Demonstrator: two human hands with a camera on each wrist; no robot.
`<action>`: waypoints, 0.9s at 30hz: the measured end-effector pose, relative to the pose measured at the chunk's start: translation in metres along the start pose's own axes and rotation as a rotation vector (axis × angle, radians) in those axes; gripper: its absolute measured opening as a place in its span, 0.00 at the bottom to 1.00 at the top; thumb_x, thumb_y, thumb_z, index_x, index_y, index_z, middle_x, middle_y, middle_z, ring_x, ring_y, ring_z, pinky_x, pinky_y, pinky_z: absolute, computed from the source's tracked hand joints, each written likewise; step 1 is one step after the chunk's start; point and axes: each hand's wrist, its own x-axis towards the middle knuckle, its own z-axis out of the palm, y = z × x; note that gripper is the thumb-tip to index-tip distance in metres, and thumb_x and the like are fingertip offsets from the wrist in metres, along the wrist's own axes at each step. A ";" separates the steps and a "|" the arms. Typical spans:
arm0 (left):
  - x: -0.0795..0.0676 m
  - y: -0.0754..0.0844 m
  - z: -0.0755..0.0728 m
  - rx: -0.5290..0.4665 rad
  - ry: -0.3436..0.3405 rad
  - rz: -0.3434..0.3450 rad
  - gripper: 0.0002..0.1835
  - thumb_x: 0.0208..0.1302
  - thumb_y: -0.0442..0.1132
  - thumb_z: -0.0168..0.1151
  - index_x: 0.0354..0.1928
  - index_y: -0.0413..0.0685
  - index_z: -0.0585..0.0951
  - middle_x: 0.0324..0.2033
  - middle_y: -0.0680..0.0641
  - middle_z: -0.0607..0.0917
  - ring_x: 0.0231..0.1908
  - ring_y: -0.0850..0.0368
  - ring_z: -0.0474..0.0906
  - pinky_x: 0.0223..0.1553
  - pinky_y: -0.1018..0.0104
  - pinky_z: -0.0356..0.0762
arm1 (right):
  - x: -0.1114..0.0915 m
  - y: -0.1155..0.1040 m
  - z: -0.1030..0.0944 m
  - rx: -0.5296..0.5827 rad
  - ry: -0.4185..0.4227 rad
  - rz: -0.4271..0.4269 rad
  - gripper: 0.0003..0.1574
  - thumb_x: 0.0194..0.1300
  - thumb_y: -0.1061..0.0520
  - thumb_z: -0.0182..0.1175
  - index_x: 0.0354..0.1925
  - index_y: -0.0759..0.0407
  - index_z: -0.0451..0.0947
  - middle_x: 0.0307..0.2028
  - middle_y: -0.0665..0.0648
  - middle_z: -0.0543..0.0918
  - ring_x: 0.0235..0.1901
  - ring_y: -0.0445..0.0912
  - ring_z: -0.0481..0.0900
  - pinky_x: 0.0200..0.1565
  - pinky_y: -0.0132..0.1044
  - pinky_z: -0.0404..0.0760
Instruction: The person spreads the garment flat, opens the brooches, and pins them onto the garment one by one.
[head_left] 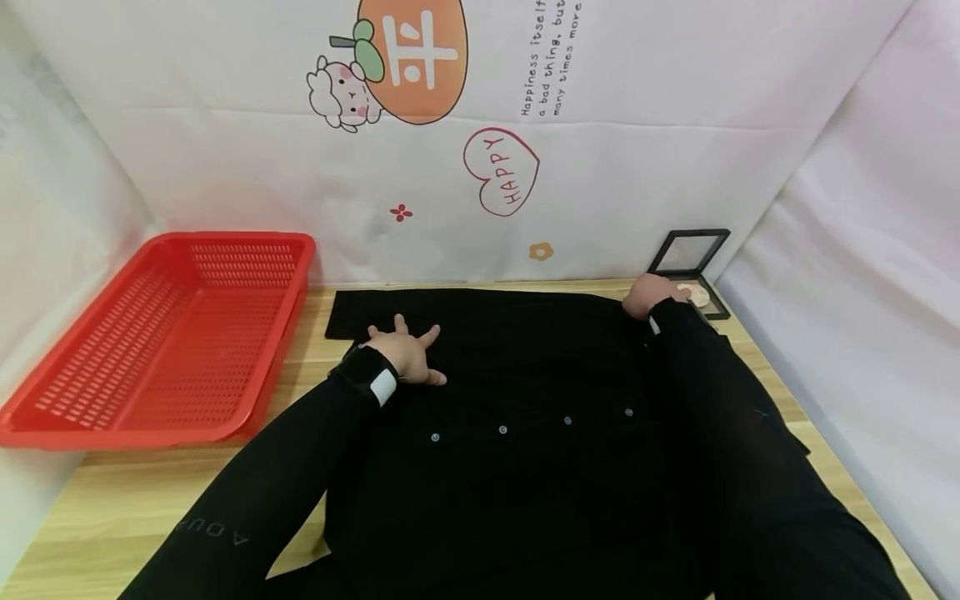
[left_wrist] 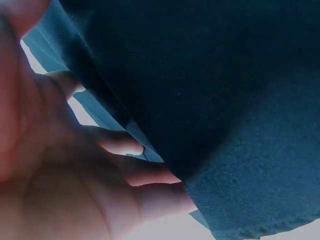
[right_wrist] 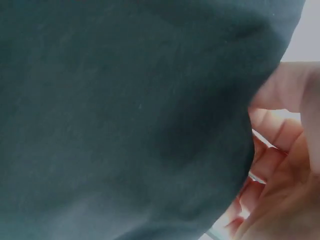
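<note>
Across the table (head_left: pixel 168 487): the black shirt (head_left: pixel 525 367) lies spread before me, body toward me, a strip of dark cloth along its far edge and jutting out at left.
Left hand (head_left: pixel 405 350): fingers fanned wide and nearly straight near the far left corner, gripping nothing; from the wrist, a cloth edge covers some of them, so I cannot tell how firmly they touch.
Right hand (head_left: pixel 651 296): bent fingers at the far right corner; the cloth hides my fingertips, and I cannot tell whether they pinch it.
Buttons (head_left: pixel 503 430): four pale discs in a row across the shirt; small and probably hard, they look a poor place to grab.
Cloth: thin-looking, likely light, soft and limp, so it should sag or crease between two holds; I judge it unlikely to break, only to wrinkle.
Best hold: a thumb-and-finger pinch at each far corner, I reckon, taking every layer, since a single-layer pinch could let the under cloth slip.
Near my right: a black-framed case (head_left: pixel 690 252), lid raised, close enough that my knuckles could knock it.
Off my left: a red basket (head_left: pixel 120 439), apart from the shirt.
</note>
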 end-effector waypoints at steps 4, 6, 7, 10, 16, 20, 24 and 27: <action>0.001 0.001 -0.001 0.022 0.006 -0.002 0.49 0.67 0.68 0.55 0.79 0.72 0.38 0.74 0.32 0.29 0.67 0.16 0.30 0.60 0.25 0.52 | -0.001 -0.007 -0.002 -0.013 0.012 0.009 0.17 0.65 0.57 0.51 0.19 0.57 0.67 0.30 0.67 0.78 0.38 0.65 0.76 0.48 0.62 0.70; 0.001 0.002 -0.002 0.038 0.011 -0.002 0.49 0.66 0.69 0.54 0.79 0.71 0.38 0.74 0.31 0.29 0.67 0.15 0.31 0.60 0.25 0.54 | 0.002 -0.006 -0.001 -0.052 0.030 -0.024 0.18 0.63 0.59 0.51 0.17 0.56 0.67 0.26 0.63 0.77 0.30 0.60 0.74 0.37 0.53 0.71; 0.001 0.002 -0.002 0.045 0.013 0.001 0.49 0.66 0.69 0.54 0.79 0.71 0.38 0.74 0.31 0.29 0.66 0.15 0.32 0.60 0.25 0.54 | 0.004 -0.005 -0.001 -0.071 0.036 -0.050 0.18 0.63 0.60 0.51 0.16 0.56 0.67 0.24 0.62 0.76 0.28 0.57 0.73 0.34 0.50 0.69; 0.000 0.003 -0.004 0.065 0.018 0.013 0.49 0.66 0.69 0.53 0.79 0.70 0.38 0.74 0.31 0.30 0.66 0.14 0.37 0.59 0.26 0.57 | 0.008 -0.003 0.001 -0.127 0.038 -0.117 0.18 0.62 0.64 0.50 0.15 0.56 0.68 0.22 0.59 0.75 0.25 0.54 0.71 0.34 0.48 0.70; 0.000 0.006 -0.007 0.082 0.025 0.027 0.48 0.67 0.69 0.53 0.79 0.70 0.39 0.75 0.31 0.31 0.66 0.15 0.43 0.57 0.27 0.60 | 0.008 0.000 -0.003 -0.130 0.002 -0.133 0.22 0.68 0.63 0.46 0.16 0.56 0.65 0.19 0.57 0.69 0.22 0.53 0.70 0.36 0.48 0.69; 0.000 0.008 -0.007 0.084 0.025 0.027 0.49 0.67 0.69 0.53 0.79 0.71 0.39 0.75 0.31 0.31 0.66 0.15 0.45 0.57 0.28 0.61 | 0.007 0.000 -0.005 -0.078 0.085 -0.073 0.17 0.72 0.64 0.41 0.28 0.69 0.70 0.26 0.67 0.74 0.28 0.61 0.76 0.39 0.55 0.72; 0.000 0.007 -0.005 0.077 0.021 0.026 0.49 0.66 0.69 0.53 0.79 0.71 0.39 0.75 0.31 0.31 0.66 0.15 0.45 0.57 0.28 0.62 | 0.012 0.001 -0.002 -0.044 0.162 -0.035 0.20 0.70 0.65 0.41 0.52 0.82 0.65 0.40 0.79 0.75 0.40 0.71 0.76 0.45 0.64 0.72; 0.000 0.006 -0.004 0.072 0.014 0.022 0.49 0.66 0.70 0.53 0.79 0.71 0.39 0.75 0.32 0.31 0.66 0.15 0.45 0.57 0.28 0.61 | 0.018 0.000 0.002 -0.003 0.203 -0.017 0.25 0.71 0.64 0.43 0.60 0.82 0.61 0.46 0.82 0.73 0.45 0.74 0.74 0.48 0.66 0.70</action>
